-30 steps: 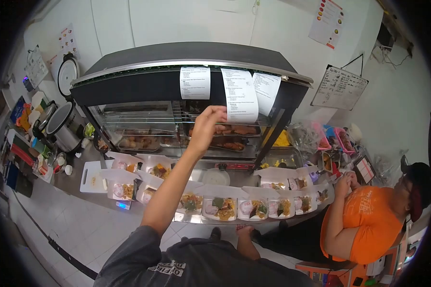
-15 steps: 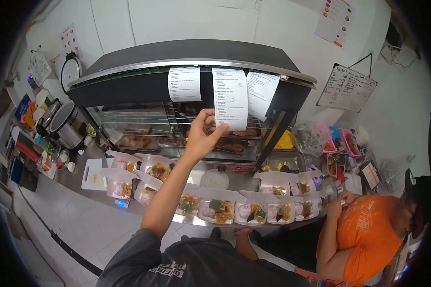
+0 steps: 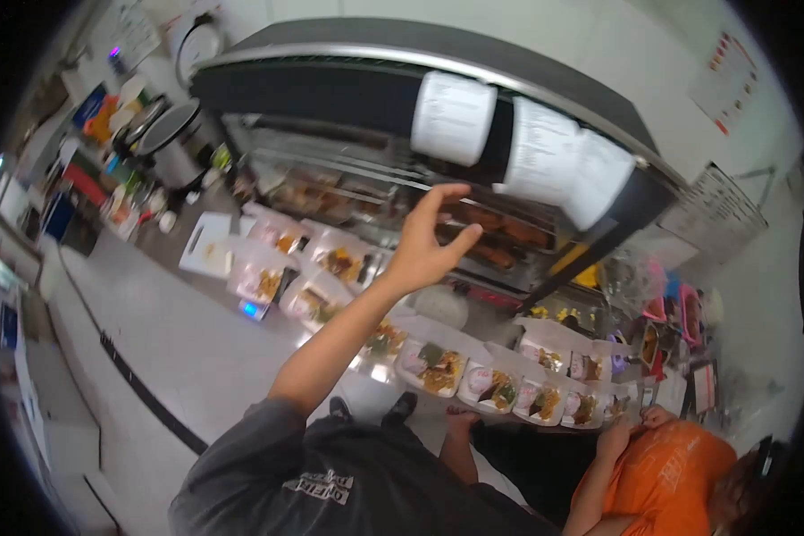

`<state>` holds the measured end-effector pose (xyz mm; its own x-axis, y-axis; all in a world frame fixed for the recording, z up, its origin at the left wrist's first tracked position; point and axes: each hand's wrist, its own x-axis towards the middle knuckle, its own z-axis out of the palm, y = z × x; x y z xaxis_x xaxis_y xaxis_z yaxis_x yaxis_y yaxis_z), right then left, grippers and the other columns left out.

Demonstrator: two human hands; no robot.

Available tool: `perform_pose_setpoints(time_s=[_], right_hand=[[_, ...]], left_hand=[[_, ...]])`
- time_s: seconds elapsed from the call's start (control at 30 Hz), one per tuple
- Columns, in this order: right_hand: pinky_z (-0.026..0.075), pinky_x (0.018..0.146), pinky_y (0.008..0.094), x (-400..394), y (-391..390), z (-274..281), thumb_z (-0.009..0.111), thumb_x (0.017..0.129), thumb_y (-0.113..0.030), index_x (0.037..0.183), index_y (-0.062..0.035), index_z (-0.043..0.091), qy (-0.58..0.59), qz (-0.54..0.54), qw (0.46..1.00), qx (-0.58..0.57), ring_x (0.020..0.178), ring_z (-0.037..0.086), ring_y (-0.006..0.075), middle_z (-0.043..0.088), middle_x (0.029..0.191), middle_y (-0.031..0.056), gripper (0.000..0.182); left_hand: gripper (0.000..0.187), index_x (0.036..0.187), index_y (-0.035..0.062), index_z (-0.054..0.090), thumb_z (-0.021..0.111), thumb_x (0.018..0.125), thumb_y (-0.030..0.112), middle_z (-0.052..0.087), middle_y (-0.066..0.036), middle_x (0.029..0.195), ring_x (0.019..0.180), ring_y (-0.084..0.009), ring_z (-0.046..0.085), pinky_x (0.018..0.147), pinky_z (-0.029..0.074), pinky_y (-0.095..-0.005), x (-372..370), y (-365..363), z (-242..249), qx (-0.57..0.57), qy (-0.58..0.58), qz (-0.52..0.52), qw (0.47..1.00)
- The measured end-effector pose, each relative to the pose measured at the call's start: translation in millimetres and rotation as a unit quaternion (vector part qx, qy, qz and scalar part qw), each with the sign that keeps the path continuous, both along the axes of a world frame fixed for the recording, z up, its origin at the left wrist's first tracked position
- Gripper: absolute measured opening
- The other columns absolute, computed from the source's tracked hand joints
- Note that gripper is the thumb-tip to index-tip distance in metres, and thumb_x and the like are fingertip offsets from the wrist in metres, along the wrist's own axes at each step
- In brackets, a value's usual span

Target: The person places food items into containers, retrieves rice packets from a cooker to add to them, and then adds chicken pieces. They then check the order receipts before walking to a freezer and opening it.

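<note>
My left hand [image 3: 433, 246] is raised in front of the glass warming cabinet [image 3: 322, 156], thumb and fingers apart, holding nothing. Three printed order slips hang from the cabinet's upper edge: one slip [image 3: 454, 118] above my hand, a longer slip [image 3: 541, 147] to the right and a third slip [image 3: 600, 177] overlapping it. Motion blurs their print. Low by the counter's front edge is my right hand [image 3: 462, 417]; its fingers are too blurred to read. Below my left forearm, open food boxes, including a nearby box [image 3: 431, 364], hold rice and toppings.
At the right, a co-worker in an orange shirt [image 3: 679, 473] has hands near the end boxes. A white cutting board [image 3: 207, 246] and a large steel pot [image 3: 174, 143] are on the left. Trays of cooked food [image 3: 500, 223] sit inside the cabinet. A whiteboard [image 3: 715, 214] hangs at right.
My left hand has let go of the long slip and drawn away from it, fingers spreading. The view has turned, so the cabinet and slips appear further right and tilted.
</note>
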<state>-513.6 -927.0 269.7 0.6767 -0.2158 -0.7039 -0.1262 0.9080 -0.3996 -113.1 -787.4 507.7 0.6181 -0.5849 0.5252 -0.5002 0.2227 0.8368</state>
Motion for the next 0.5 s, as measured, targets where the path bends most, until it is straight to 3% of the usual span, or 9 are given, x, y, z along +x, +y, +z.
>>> perform_pose_setpoints(time_s=[0.07, 0.13, 0.17, 0.2, 0.27, 0.33, 0.4, 0.43, 0.5], right_hand=[[0.049, 0.075, 0.0351, -69.2, -49.8, 24.5, 0.038, 0.095, -0.030, 0.124, -0.0028, 0.045, 0.111, 0.035, 0.928, -0.353, 0.087, 0.058, 0.0250, 0.056, 0.109, 0.0151, 0.040], [0.050, 0.075, 0.0354, -114.7, -80.5, 27.9, 0.039, 0.095, -0.020, 0.125, 0.0006, 0.045, 0.279, 0.113, 0.720, -0.625, 0.084, 0.059, 0.0275, 0.058, 0.107, 0.0208, 0.036], [0.050, 0.075, 0.0356, -120.7, -79.3, 18.9, 0.040, 0.095, -0.015, 0.125, 0.0023, 0.045, 0.330, 0.146, 0.639, -0.680, 0.083, 0.060, 0.0288, 0.059, 0.106, 0.0236, 0.035], [0.050, 0.075, 0.0357, -120.8, -71.3, 6.7, 0.040, 0.095, -0.010, 0.125, 0.0041, 0.045, 0.335, 0.161, 0.615, -0.696, 0.082, 0.061, 0.0301, 0.060, 0.105, 0.0265, 0.033], [0.048, 0.069, 0.0351, -89.8, -36.6, 15.9, 0.038, 0.095, -0.020, 0.119, 0.0026, 0.046, 0.314, 0.132, 0.672, -0.658, 0.076, 0.059, 0.0282, 0.058, 0.099, 0.0229, 0.034], [0.046, 0.062, 0.0345, -24.8, 30.1, -1.0, 0.035, 0.096, -0.029, 0.114, 0.0011, 0.048, 0.224, 0.101, 0.815, -0.526, 0.070, 0.056, 0.0263, 0.057, 0.093, 0.0193, 0.037], [0.044, 0.056, 0.0339, 67.4, 137.1, -100.6, 0.032, 0.096, -0.039, 0.108, -0.0003, 0.049, 0.179, 0.105, 0.934, -0.290, 0.063, 0.054, 0.0244, 0.056, 0.086, 0.0157, 0.043], [0.043, 0.053, 0.0336, 115.9, 202.3, -169.8, 0.031, 0.096, -0.043, 0.105, -0.0011, 0.049, 0.197, 0.108, 0.962, -0.155, 0.060, 0.053, 0.0234, 0.055, 0.083, 0.0139, 0.047], [0.041, 0.047, 0.0330, 194.0, 315.1, -270.0, 0.028, 0.096, -0.053, 0.099, -0.0025, 0.050, 0.269, 0.122, 0.955, 0.009, 0.054, 0.050, 0.0215, 0.054, 0.077, 0.0103, 0.055]], left_hand=[[0.042, 0.119, 0.0036, 0.053, 0.070, 0.083, 0.015, 0.060, -0.009, 0.119, 0.111, -0.0202, 0.056, 0.089, 0.046, -0.0329, 1.4, 40.2, -30.8, 0.039, -0.014, 0.023, 0.999], [0.034, 0.112, 0.0012, 0.057, 0.069, 0.084, 0.018, 0.064, -0.012, 0.109, 0.103, -0.0225, 0.061, 0.086, 0.048, -0.0330, -3.4, 99.6, -69.8, 0.076, 0.001, 0.019, 0.997], [0.031, 0.108, 0.0005, 0.059, 0.068, 0.085, 0.020, 0.065, -0.014, 0.102, 0.098, -0.0243, 0.062, 0.083, 0.048, -0.0338, -4.8, 136.7, -100.2, 0.144, -0.024, 0.039, 0.989], [0.029, 0.104, -0.0002, 0.061, 0.066, 0.087, 0.022, 0.066, -0.015, 0.095, 0.092, -0.0260, 0.064, 0.081, 0.049, -0.0347, -6.7, 177.9, -135.8, 0.211, -0.048, 0.056, 0.975], [0.025, 0.089, -0.0017, 0.065, 0.063, 0.088, 0.024, 0.066, -0.016, 0.084, 0.082, -0.0325, 0.065, 0.077, 0.049, -0.0402, -20.9, 269.1, -194.0, 0.313, -0.001, 0.053, 0.948], [0.019, 0.087, 0.0006, 0.067, 0.066, 0.085, 0.019, 0.065, -0.018, 0.098, 0.089, -0.0324, 0.062, 0.080, 0.050, -0.0403, -39.0, 370.3, -230.5, 0.376, -0.047, 0.089, 0.921], [0.016, 0.089, 0.0020, 0.067, 0.068, 0.081, 0.015, 0.060, -0.019, 0.109, 0.096, -0.0330, 0.060, 0.083, 0.049, -0.0395, -63.4, 454.9, -243.3, 0.374, 0.041, 0.159, 0.913], [0.017, 0.092, 0.0030, 0.067, 0.069, 0.079, 0.014, 0.058, -0.019, 0.113, 0.100, -0.0335, 0.059, 0.085, 0.049, -0.0388, -72.5, 492.5, -240.9, 0.358, 0.114, 0.213, 0.902], [0.020, 0.096, 0.0041, 0.066, 0.068, 0.078, 0.010, 0.056, -0.018, 0.113, 0.099, -0.0339, 0.058, 0.086, 0.049, -0.0391, -72.6, 565.4, -256.2, 0.373, 0.146, 0.253, 0.880]])
